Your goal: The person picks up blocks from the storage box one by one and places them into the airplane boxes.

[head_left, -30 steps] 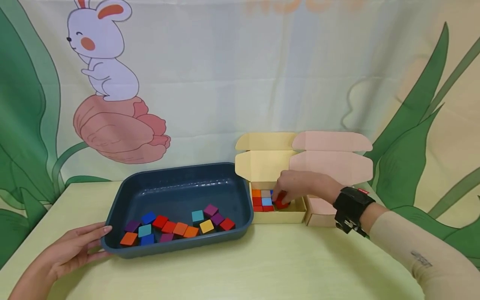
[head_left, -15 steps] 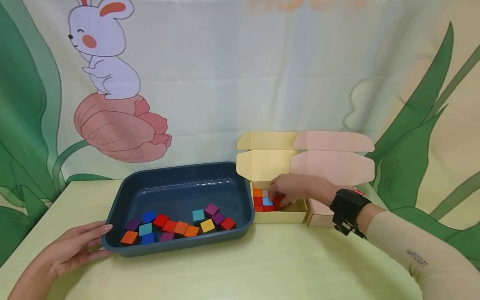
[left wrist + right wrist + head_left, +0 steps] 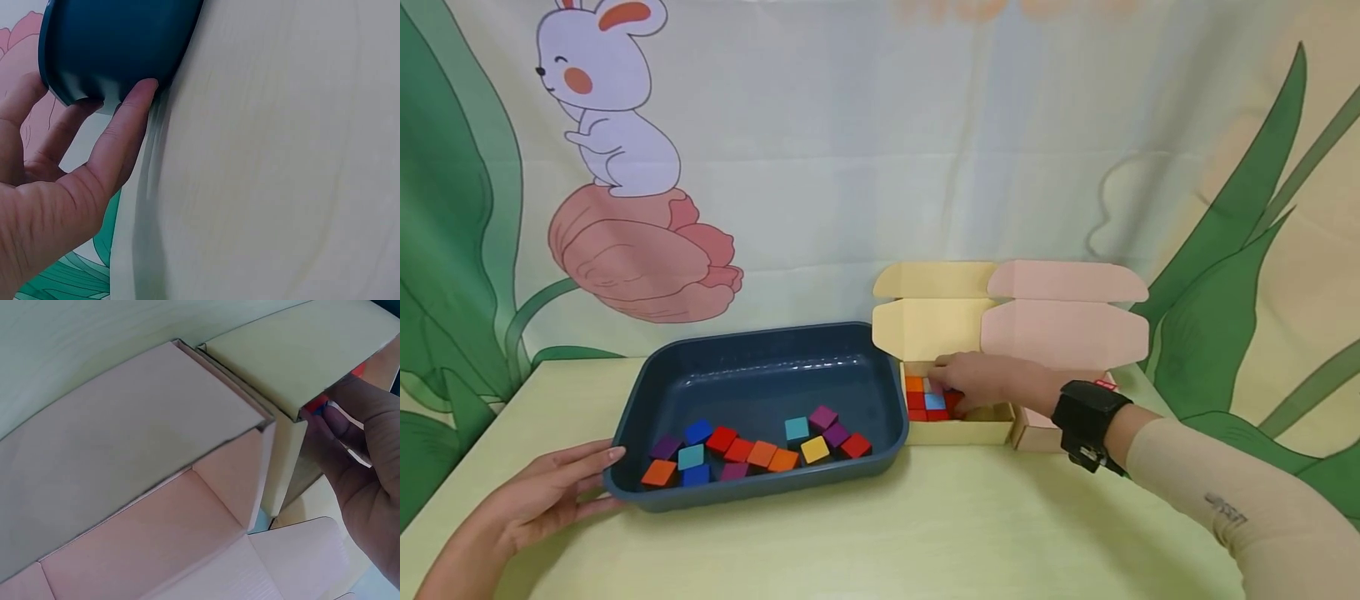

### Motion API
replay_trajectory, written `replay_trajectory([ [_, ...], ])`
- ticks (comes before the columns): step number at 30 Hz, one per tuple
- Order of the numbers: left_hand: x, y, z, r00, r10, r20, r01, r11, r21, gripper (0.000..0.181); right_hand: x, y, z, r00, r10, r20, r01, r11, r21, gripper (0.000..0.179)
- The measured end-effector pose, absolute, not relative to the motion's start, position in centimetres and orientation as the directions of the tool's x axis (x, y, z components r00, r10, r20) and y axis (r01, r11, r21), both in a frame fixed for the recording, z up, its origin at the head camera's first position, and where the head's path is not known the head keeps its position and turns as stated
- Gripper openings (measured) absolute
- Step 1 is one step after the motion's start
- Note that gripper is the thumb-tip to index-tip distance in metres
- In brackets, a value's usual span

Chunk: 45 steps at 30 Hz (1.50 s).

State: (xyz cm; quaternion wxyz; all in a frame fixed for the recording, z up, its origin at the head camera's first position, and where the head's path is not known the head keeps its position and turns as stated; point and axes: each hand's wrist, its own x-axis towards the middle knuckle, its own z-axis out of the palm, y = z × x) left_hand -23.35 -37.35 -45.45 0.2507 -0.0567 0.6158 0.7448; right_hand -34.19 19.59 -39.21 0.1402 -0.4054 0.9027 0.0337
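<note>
In the head view, a dark blue tray (image 3: 760,342) holds several coloured cubes, among them a yellow cube (image 3: 814,451) and orange and teal ones. At its left end my left hand (image 3: 542,500) holds the tray, one fingertip on the rim and other fingers lower on the outer wall. My right hand (image 3: 981,381) reaches into the open yellow box (image 3: 955,432), its fingers around a red cube (image 3: 953,399). Beside that cube lie other cubes, including a light blue cube (image 3: 935,402). In the right wrist view the fingertips are partly hidden by the box wall.
An open pink box (image 3: 1037,440) stands against the right side of the yellow one, mostly behind my right forearm. Both lids are raised, the yellow lid (image 3: 936,325) and the pink lid (image 3: 1067,329). A printed cloth (image 3: 820,183) hangs behind the table (image 3: 865,542).
My right hand has shifted slightly left inside the yellow box, and the red cube now sits lower against the light blue one. The left hand and tray look unchanged.
</note>
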Motion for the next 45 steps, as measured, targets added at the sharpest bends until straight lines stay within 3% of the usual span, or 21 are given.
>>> replay_trajectory([
  [6, -23.4, -37.4, -45.3, -0.865, 0.310, -0.394, -0.448, -0.128, 0.885, 0.016, -34.1, 19.5, -38.9, -0.617, -0.737, -0.277, -0.755, 0.653, -0.056, 0.031],
  [16, -23.4, -37.4, -45.4, -0.869, 0.308, -0.388, -0.436, -0.104, 0.894, 0.022, -34.3, 16.8, -36.2, -0.514, -0.836, -0.192, -0.841, 0.535, -0.077, 0.011],
  [22, -23.4, -37.4, -45.3, -0.873, 0.292, -0.390, -0.438, -0.119, 0.891, 0.016, -34.1, 13.1, -34.8, -0.501, -0.840, -0.208, -0.847, 0.525, -0.079, 0.020],
  [27, -23.3, -37.2, -45.5, -0.871, 0.300, -0.388, -0.436, -0.110, 0.893, 0.033, -33.4, 9.5, -34.8, -0.481, -0.830, -0.284, -0.853, 0.518, -0.069, 0.030],
  [33, -23.3, -37.4, -45.6, -0.866, 0.316, -0.387, -0.444, -0.130, 0.887, 0.017, -33.1, 5.0, -35.2, -0.420, -0.846, -0.328, -0.884, 0.463, -0.062, 0.033],
  [39, -23.4, -37.3, -45.5, -0.869, 0.297, -0.397, -0.446, -0.121, 0.887, 0.017, -33.1, 1.4, -35.8, -0.371, -0.850, -0.373, -0.909, 0.415, -0.043, 0.036],
  [45, -23.4, -37.1, -45.4, -0.872, 0.287, -0.398, -0.441, -0.104, 0.892, 0.029, -32.9, -0.7, -37.1, -0.344, -0.847, -0.405, -0.922, 0.387, -0.027, 0.039],
])
